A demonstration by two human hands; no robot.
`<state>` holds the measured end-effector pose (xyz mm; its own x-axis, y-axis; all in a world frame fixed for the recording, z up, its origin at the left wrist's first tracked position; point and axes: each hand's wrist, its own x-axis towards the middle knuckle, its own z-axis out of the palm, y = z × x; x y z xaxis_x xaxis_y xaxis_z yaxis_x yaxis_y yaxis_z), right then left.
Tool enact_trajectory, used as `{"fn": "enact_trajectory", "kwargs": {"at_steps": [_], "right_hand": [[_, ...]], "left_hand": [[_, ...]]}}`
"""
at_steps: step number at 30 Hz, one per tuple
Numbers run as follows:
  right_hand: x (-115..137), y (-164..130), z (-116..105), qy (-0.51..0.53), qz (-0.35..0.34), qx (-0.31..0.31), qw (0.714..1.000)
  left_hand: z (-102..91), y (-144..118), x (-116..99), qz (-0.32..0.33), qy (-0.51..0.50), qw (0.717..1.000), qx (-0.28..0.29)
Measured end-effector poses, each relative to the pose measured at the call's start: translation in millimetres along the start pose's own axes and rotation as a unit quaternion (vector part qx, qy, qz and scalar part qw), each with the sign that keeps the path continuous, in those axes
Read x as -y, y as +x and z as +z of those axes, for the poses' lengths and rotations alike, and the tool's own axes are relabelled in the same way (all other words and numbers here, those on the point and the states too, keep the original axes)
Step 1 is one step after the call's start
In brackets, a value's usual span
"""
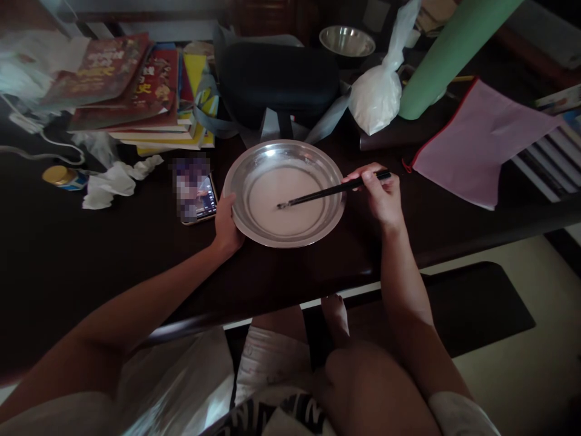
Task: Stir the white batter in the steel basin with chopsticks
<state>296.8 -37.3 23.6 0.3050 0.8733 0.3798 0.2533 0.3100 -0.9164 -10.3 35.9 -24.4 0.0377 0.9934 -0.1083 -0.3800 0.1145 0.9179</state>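
Metal pan (285,158) round, shallow, pale batter (285,209) inside

One metal dish (254,158), one pair of chopsticks (333,190)

Left hand (227,227) steadies steel plate (254,160); right hand (381,197) dips chopsticks (333,191) in milky liquid (290,212).

Shallow steel plate (242,181) of pale liquid sits on the dark table; black chopsticks (333,191) slant into it
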Motion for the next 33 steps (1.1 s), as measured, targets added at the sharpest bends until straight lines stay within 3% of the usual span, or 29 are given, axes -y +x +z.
{"fn": "enact_trajectory", "kwargs": {"at_steps": [4,9,14,20,25,30,33], "right_hand": [[-1.0,1.0,-1.9,0.000,-0.003,-0.060,0.998],[0.8,-0.3,0.0,0.005,-0.002,0.005,1.000],[-0.2,0.3,-2.0,0.002,-0.004,-0.064,0.998],[-1.3,-0.3,-1.2,0.006,-0.004,0.013,1.000],[-2.5,0.3,-3.4,0.016,-0.008,-0.055,0.998],[-2.2,-0.3,-0.6,0.020,-0.010,0.011,1.000],[-1.6,0.5,-0.7,0.013,-0.013,-0.026,0.999]], "left_hand": [[2.3,-1.0,-1.3,0.008,-0.020,1.000,0.014],[3.5,-0.9,-0.6,0.014,-0.019,1.000,0.007],[2.0,0.0,0.6,0.031,0.008,0.999,-0.001],[4.9,-1.7,-2.1,0.008,-0.003,1.000,-0.010],[4.2,-1.6,-1.9,0.004,-0.009,1.000,-0.018],[1.9,-0.2,0.3,0.005,-0.018,1.000,-0.006],[1.8,-0.1,0.3,-0.014,-0.019,1.000,-0.006]]}}
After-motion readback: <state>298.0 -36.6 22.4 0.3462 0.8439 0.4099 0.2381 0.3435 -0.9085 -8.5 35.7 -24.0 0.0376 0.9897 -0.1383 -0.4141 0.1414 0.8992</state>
